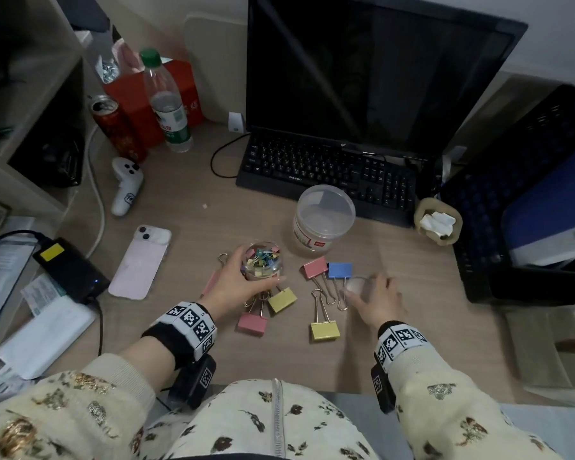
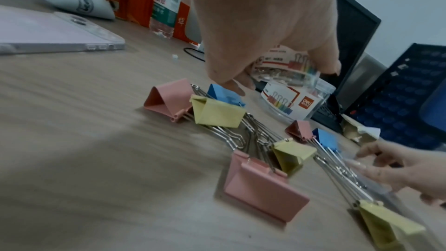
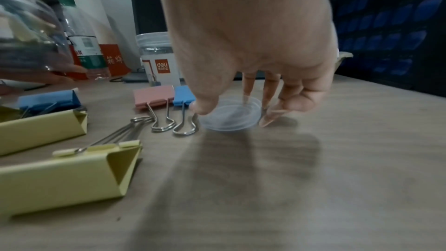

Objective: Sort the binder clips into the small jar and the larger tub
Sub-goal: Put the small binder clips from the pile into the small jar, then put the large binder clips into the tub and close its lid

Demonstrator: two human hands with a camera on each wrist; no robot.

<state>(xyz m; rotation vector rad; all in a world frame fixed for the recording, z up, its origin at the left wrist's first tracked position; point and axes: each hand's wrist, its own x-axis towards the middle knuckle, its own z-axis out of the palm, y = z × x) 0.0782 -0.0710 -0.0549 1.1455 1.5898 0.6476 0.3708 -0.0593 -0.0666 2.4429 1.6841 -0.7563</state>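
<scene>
our left hand (image 1: 238,280) clamps the small clear jar (image 1: 262,260) of little clips; right fingers (image 3: 267,115), spread, straddle its clear round lid (image 3: 230,114). next, we judge: capping.

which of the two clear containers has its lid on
The larger tub by the keyboard; the small jar in the left hand is open.

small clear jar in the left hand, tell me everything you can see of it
The small clear plastic jar is round, see-through and lidless, its open mouth facing up. It holds a heap of little multicoloured binder clips. The left hand grips it from the side, fingers curled round its wall, above the large pastel binder clips on the wooden desk.
</scene>
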